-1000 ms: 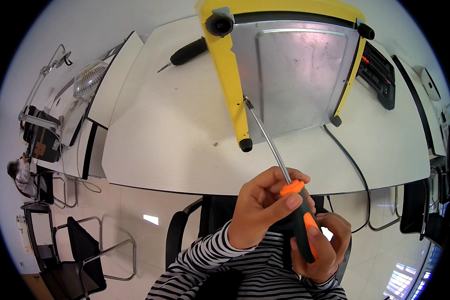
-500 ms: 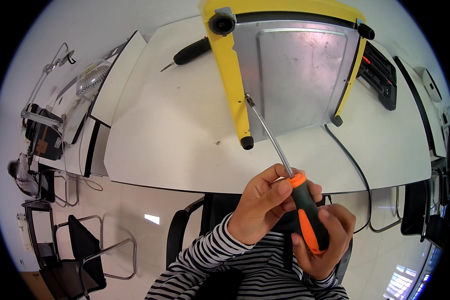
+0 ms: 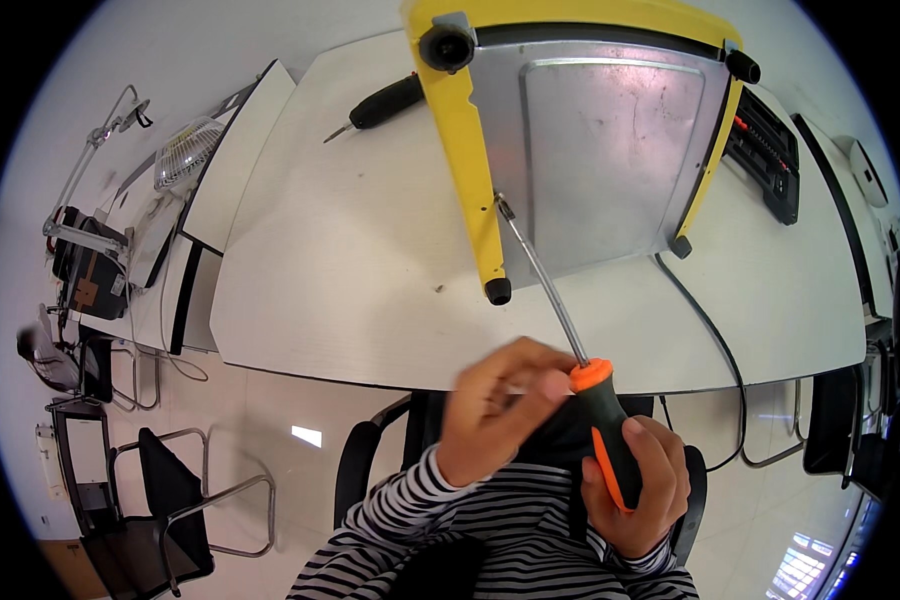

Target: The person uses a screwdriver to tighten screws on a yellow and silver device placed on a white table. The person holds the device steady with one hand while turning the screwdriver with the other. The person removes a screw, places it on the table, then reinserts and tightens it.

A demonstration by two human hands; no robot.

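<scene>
Shifted leftward with half-open left hand point(image 3: 490, 412), gripping in farther right hand point(image 3: 648, 488) a screwdriver point(image 3: 594, 377) slanting up-left toward yellow-edged panel point(image 3: 610, 150).

Your long orange-and-dark-green screwdriver point(image 3: 592, 377): shiny metal shaft point(image 3: 543, 277); matt, plastic-looking handle point(image 3: 603, 410).
Yellow-framed box's grey underside point(image 3: 610, 155): smooth sheet metal, semi-gloss, faintly scuffed.
Broad white tabletop point(image 3: 330, 270): matt, faint wood grain.
Your black-and-white striped sleeves point(image 3: 395, 510): matt cloth.
</scene>
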